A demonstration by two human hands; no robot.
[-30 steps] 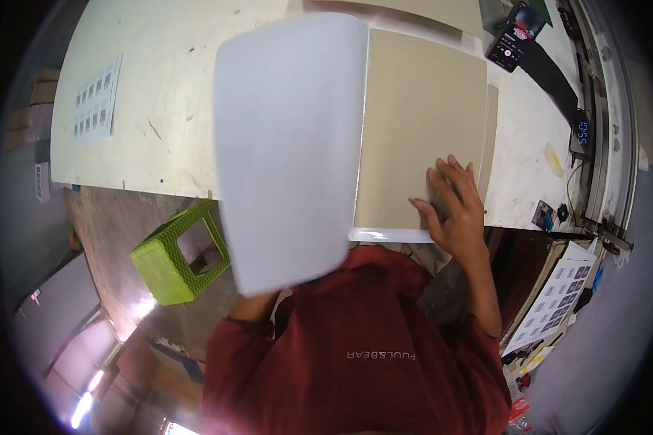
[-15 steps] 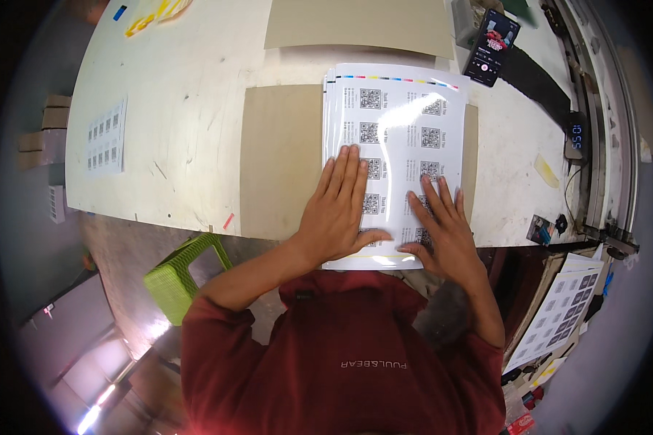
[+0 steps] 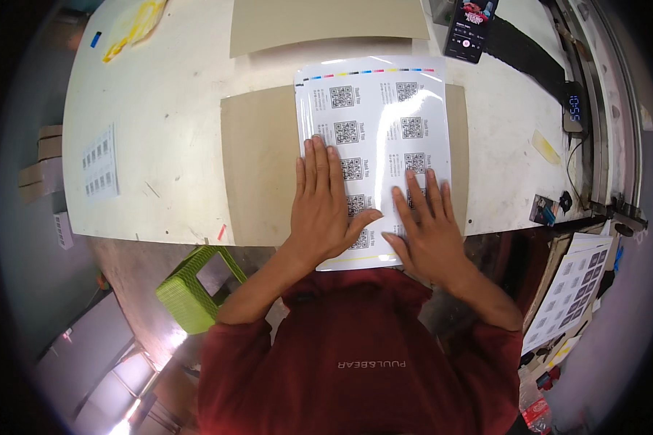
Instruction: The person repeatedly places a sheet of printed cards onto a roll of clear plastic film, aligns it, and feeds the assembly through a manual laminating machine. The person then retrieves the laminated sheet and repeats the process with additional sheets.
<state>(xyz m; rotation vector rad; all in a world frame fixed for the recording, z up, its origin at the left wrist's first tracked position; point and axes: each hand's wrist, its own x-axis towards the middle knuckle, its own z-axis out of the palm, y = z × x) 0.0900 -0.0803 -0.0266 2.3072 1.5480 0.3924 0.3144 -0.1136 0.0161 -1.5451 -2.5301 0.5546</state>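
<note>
A stack of glossy white printed sheets (image 3: 374,109) lies in front of me, with rows of square codes and a strip of colour marks along its far edge. The sheets rest on a tan board (image 3: 257,159) and overhang its near side. My left hand (image 3: 321,199) is flat on the left part of the top sheet, fingers stretched forward and thumb pointing inward. Farther right, my right hand (image 3: 429,228) also lies on the top sheet with its fingers spread. Neither hand grips anything. Lower sheets are mostly hidden.
A second tan board (image 3: 326,22) lies at the far side of the white table (image 3: 159,145). A phone (image 3: 469,32) and a digital clock (image 3: 573,109) are at the right. A small coded sheet (image 3: 99,163) lies far left; a green stool (image 3: 189,286) stands below.
The view has shifted a little. The stack's left edges look more even than before, and the stack sits slightly farther left on the board. Both hands stay flat on it.
</note>
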